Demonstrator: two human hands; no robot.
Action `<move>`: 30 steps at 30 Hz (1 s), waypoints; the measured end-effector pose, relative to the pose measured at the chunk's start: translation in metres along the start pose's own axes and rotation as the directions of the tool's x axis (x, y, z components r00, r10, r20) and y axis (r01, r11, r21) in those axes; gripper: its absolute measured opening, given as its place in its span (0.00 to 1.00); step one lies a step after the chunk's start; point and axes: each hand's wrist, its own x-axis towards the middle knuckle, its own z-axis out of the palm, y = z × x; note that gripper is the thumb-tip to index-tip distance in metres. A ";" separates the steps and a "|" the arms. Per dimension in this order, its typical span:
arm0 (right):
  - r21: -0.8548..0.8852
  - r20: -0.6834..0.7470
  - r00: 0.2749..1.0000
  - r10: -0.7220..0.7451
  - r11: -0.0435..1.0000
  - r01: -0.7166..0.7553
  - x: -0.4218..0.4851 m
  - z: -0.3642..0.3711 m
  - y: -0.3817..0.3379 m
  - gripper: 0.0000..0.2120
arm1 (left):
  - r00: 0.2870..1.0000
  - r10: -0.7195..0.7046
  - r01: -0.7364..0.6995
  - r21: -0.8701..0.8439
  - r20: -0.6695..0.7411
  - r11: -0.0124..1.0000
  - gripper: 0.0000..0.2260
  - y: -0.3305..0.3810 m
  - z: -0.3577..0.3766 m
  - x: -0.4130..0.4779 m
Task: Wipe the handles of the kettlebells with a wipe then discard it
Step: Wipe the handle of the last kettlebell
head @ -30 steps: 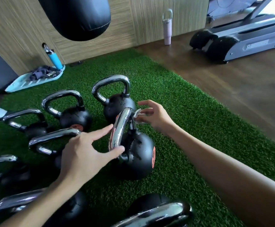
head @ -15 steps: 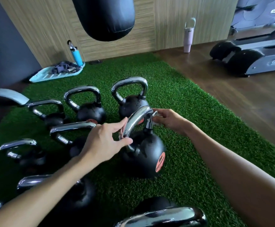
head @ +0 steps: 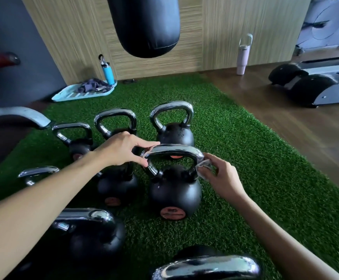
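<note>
Head view: a wipe (head: 204,168) is pressed to a kettlebell (head: 174,195) handle (head: 174,150) on green turf (head: 245,158).
The chrome handle's left bend is pinched between thumb and forefinger of the left hand (head: 122,150); the crumpled white wipe is gripped in the right hand (head: 223,178) against the handle's right side. Alongside are ranged other kettlebells (head: 172,128), under a black punch bag (head: 144,27).

The near kettlebell (head: 174,195) is matt black, with a silvery chrome handle (head: 172,150) and a round orange-red label (head: 172,213). The wipe (head: 204,168) is white. The turf (head: 245,158) is bright green, the floor (head: 305,138) brown wood, and the far wall (head: 73,37) tan and finely streaked. The far-left bottle (head: 108,73) is blue.
</note>
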 end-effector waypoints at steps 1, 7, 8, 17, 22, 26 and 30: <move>-0.012 0.021 1.000 -0.002 1.000 0.002 0.000 -0.003 0.000 0.17 | 1.000 0.016 -0.016 0.031 -0.020 0.999 0.33 0.001 0.001 -0.002; 0.055 0.107 0.994 0.001 0.998 -0.007 0.011 -0.033 -0.001 0.07 | 0.937 -0.012 -0.051 -0.169 -0.349 0.984 0.29 0.019 0.014 -0.033; 0.082 0.061 0.998 0.026 0.996 -0.031 0.015 -0.036 -0.001 0.06 | 0.913 -0.039 -0.065 -0.240 -0.405 0.969 0.26 0.022 0.013 -0.034; 0.063 0.087 0.990 0.106 0.992 -0.112 0.099 -0.036 -0.026 0.06 | 0.943 -0.051 0.022 -0.091 -0.329 0.996 0.16 0.042 -0.050 0.030; -0.046 0.168 0.978 0.124 0.992 -0.118 0.157 -0.021 -0.048 0.07 | 0.987 -0.112 0.118 0.048 -0.116 0.992 0.07 0.006 -0.074 0.084; -0.087 0.072 0.981 0.183 0.980 -0.176 0.197 -0.011 -0.047 0.17 | 0.988 -0.148 0.151 0.136 -0.035 0.979 0.05 -0.013 -0.094 0.135; -0.021 -0.045 0.972 0.231 0.972 -0.232 0.220 -0.001 -0.047 0.16 | 0.986 -0.159 0.165 0.119 -0.056 0.979 0.23 -0.028 -0.090 0.182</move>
